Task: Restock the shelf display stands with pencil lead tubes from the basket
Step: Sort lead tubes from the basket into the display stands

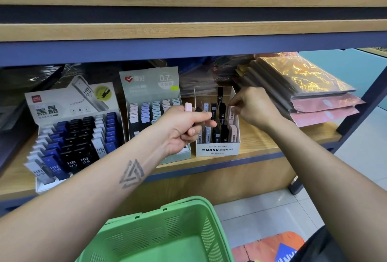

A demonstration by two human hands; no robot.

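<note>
My left hand point(186, 126) grips a small bunch of lead tubes, a pink one point(188, 106) and a black one point(198, 109) sticking up from the fist, in front of the white MONO stand point(217, 150). My right hand point(254, 105) reaches over that stand's right side and pinches a pink tube point(231, 113) in its rightmost column. The stand holds grey, black and pink tubes in rows. A green basket point(167, 234) sits below the shelf edge; the part of its inside that I see holds no tubes.
Left of the MONO stand are a grey-green 0.7 stand point(149, 92) with pastel tubes and a Deli HB 0.5 stand point(71, 136) with blue, black and grey tubes. Wrapped notebooks point(303, 87) are stacked at right. An upper shelf board point(188, 31) overhangs.
</note>
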